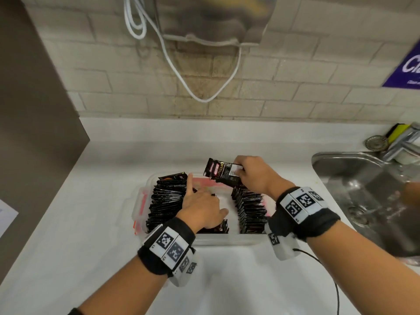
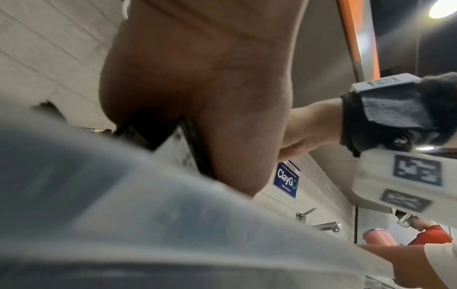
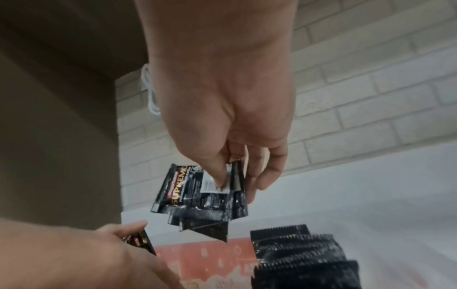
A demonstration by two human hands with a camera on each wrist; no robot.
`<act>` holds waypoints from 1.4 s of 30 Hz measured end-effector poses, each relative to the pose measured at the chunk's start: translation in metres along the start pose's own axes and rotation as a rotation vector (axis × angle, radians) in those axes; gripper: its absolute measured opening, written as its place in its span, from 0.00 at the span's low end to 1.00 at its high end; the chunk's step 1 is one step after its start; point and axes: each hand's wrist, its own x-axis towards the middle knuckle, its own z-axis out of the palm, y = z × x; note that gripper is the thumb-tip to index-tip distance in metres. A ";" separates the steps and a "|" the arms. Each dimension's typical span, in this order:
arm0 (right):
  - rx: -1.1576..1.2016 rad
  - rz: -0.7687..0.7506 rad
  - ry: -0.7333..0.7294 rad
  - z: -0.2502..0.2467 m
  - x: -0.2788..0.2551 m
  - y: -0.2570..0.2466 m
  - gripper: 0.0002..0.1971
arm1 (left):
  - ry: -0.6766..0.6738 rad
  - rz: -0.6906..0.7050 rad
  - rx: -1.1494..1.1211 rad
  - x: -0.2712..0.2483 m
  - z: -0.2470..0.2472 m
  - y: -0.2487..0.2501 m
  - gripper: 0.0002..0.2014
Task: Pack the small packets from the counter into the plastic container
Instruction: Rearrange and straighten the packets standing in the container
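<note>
**Fan of packets held over a part-filled container**

The right hand (image 1: 254, 173) pinched a small fan of black packets (image 1: 223, 172) by one end, thumb on the front and fingers behind, as the right wrist view showed (image 3: 197, 195). The bunch hung above the far end of the clear plastic container (image 1: 227, 239), which sat on the white bench (image 1: 91, 235) just left of a steel sink (image 1: 363, 185).

Inside the container, two rows of black packets stood on edge: a left row (image 1: 166, 201) along the left wall and a right row (image 1: 250, 208) toward the right wall, with a bare strip of floor between them. A pinkish printed sheet (image 3: 210, 260) showed at the container's far end.

The left hand (image 1: 202, 208) reached down into the container beside the left row, index finger stretched out along the packets' tops. Whether its other fingers gripped anything could not be told; the left wrist view was mostly palm and blur.

A white cable (image 1: 181, 71) drooped against the brick wall behind.
</note>
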 end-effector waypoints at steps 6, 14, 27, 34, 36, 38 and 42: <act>0.295 0.036 -0.056 0.009 -0.021 0.020 0.06 | 0.177 0.027 -0.242 0.006 -0.005 -0.014 0.32; 0.751 0.089 -0.052 0.006 -0.033 0.019 0.11 | 0.407 0.391 -1.144 -0.008 -0.039 -0.025 0.52; 1.109 0.079 -0.181 0.014 -0.036 0.016 0.13 | 0.465 0.510 -1.200 -0.021 -0.068 -0.014 0.12; 0.875 0.084 0.045 0.020 -0.037 0.022 0.16 | 0.511 0.377 -0.940 -0.013 -0.074 -0.017 0.15; 0.765 0.036 0.169 0.026 -0.040 0.029 0.14 | 0.521 0.247 -0.885 -0.006 -0.072 -0.022 0.13; 0.571 -0.050 0.246 0.032 -0.046 0.038 0.12 | 0.503 0.135 -0.790 0.001 -0.069 -0.026 0.11; 0.230 -0.141 0.185 0.053 -0.049 0.051 0.20 | 0.389 0.020 -0.614 0.015 -0.064 -0.020 0.12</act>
